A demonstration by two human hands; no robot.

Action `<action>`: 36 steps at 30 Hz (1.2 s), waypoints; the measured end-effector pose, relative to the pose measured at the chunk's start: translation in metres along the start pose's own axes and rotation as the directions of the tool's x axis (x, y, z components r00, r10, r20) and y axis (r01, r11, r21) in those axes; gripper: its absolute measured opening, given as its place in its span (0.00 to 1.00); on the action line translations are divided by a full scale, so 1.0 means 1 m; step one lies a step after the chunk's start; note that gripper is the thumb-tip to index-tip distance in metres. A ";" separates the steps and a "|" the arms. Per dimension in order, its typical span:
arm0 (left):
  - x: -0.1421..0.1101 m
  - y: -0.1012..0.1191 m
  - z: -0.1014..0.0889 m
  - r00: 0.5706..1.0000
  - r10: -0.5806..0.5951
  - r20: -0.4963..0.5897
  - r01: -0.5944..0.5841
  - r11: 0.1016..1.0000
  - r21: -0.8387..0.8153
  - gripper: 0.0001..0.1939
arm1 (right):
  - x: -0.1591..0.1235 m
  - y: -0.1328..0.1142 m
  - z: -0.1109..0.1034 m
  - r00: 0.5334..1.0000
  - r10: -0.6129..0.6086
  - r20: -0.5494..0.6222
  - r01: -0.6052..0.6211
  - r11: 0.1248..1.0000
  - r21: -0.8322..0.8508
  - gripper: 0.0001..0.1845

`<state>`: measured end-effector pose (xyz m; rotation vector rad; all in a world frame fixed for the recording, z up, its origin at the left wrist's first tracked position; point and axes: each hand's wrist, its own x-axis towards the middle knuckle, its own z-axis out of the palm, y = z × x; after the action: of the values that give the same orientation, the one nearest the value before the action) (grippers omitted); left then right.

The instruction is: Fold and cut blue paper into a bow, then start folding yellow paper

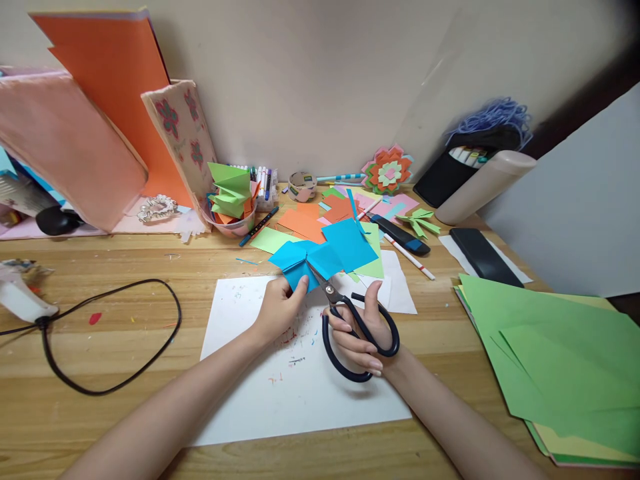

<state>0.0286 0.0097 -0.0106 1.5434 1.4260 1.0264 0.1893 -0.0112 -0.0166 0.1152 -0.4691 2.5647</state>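
Folded blue paper (296,268) is pinched between the thumb and fingers of my left hand (281,308), above a marked white sheet (240,393). My right hand (361,333) grips black-handled scissors (330,291), with fingers and thumb through the loops. The scissor blades point up and left and meet the blue paper near its middle. Behind the blades another blue square (350,244) lies on the paper pile; where it parts from the held piece is hard to tell.
Coloured scraps (303,223), a utility knife (404,237) and a bowl of scraps (233,225) lie behind. At left are a glue gun (23,290) and its looped cord (173,293). Green sheets (565,360) and a black phone (485,257) are at right.
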 end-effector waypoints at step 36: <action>-0.003 0.065 -0.031 0.976 -0.216 0.038 0.218 0.937 -0.274 0.14 | -0.017 0.002 0.034 0.909 -0.130 -0.395 -0.296 0.465 -0.834 0.39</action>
<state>0.0234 0.0033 0.0608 1.1598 1.3482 1.0345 0.2027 -0.0331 0.0115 -0.8392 -1.5962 1.9826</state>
